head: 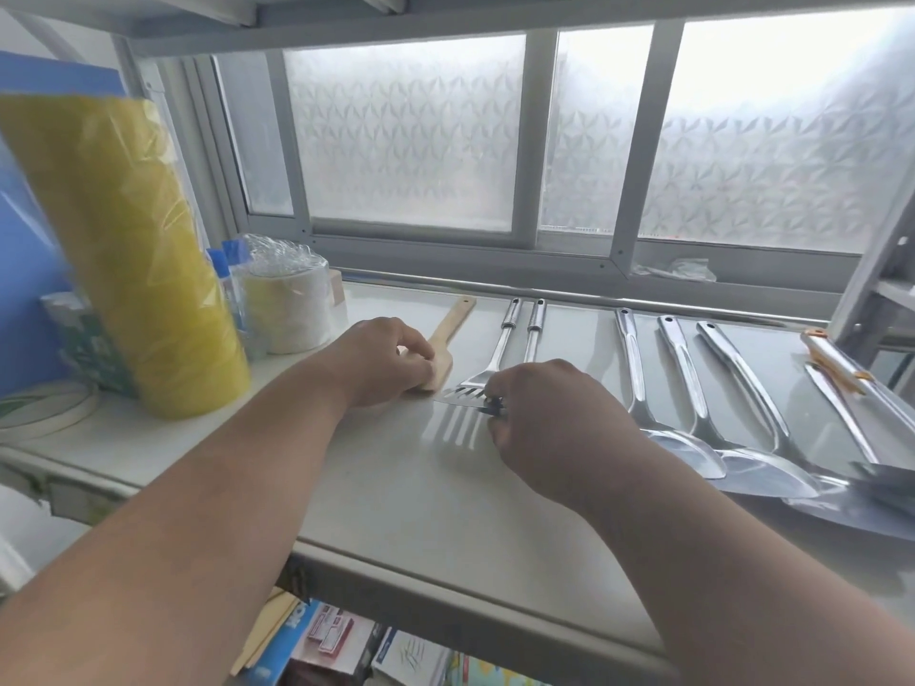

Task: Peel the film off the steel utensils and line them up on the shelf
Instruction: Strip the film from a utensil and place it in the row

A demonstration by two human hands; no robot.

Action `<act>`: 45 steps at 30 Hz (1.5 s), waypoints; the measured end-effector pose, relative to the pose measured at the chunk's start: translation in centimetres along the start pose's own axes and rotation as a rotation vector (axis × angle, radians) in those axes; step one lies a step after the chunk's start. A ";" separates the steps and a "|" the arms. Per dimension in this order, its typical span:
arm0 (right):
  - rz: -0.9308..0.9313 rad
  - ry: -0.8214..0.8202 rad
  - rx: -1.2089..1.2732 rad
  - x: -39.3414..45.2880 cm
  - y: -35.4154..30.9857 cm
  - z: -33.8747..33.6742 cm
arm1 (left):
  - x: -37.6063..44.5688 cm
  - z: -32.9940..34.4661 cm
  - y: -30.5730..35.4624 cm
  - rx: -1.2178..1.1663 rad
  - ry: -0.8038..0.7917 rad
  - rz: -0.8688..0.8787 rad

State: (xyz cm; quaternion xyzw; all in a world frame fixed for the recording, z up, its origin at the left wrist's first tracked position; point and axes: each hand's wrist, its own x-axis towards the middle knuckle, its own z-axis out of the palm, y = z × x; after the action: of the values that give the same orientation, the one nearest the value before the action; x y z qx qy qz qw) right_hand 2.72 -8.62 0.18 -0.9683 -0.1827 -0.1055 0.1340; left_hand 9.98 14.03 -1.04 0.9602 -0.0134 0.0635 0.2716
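A slotted steel turner (465, 388) lies on the white shelf (396, 492), its handle pointing toward the window. My right hand (549, 418) pinches a small dark blue film tab (495, 406) at the turner's front right corner. A second steel handle (534, 323) lies beside the turner, and my right hand hides its head. My left hand (381, 361) has its fingers curled over the blade of a wooden spatula (445, 346) just left of the turner. Further right, three steel utensils (693, 388) lie side by side with their heads toward me.
A yellow plastic-wrapped roll (138, 259) stands at the left, with a wrapped white roll (292, 309) and blue-capped bottles (230, 269) behind it. Steel tongs with orange bands (837, 368) lie at the far right. A frosted window (544, 136) backs the shelf, and boxes (336, 646) sit below.
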 end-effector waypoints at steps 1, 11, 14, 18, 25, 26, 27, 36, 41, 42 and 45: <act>-0.002 0.001 -0.001 0.0 0.0 0.0 | 0.0 0.0 0.0 0.000 -0.001 0.005; -0.009 -0.027 -0.019 -0.2 -0.2 -0.4 | 0.1 0.0 0.2 0.002 -0.013 0.043; -0.014 -0.036 0.002 -0.3 -0.3 -0.4 | 0.1 0.1 0.1 -0.027 -0.027 0.053; -0.013 -0.039 0.029 -0.3 -0.4 -0.4 | 0.3 0.3 -0.3 -0.103 -0.066 0.113; -0.013 -0.050 0.082 -0.3 -0.4 -0.4 | 0.4 0.5 0.0 -0.072 -0.223 0.225; -0.012 -0.053 0.086 -0.3 -0.5 -0.4 | 0.6 0.6 0.0 -0.060 -0.223 0.226; -0.014 -0.054 0.094 -0.3 -0.5 -0.5 | 0.8 0.7 -0.1 -0.054 -0.225 0.229; -0.022 -0.036 0.098 -0.1 -0.4 -0.1 | 1.0 1.1 0.2 0.007 -0.273 0.341; -0.016 -0.043 0.085 0.0 -0.3 0.0 | 1.2 1.1 -0.1 -0.022 -0.284 0.371; -0.015 -0.044 0.082 0.0 -0.3 0.0 | 1.2 1.1 -0.1 -0.026 -0.282 0.376; -0.010 -0.044 0.085 0.0 -0.3 0.0 | 1.4 1.2 -0.3 -0.014 -0.267 0.386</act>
State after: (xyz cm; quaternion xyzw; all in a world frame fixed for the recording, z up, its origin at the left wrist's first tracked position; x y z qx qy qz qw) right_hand 2.62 -8.38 0.29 -0.9629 -0.1946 -0.0771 0.1705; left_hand 11.55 13.68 -2.08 0.9378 -0.2330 -0.0134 0.2570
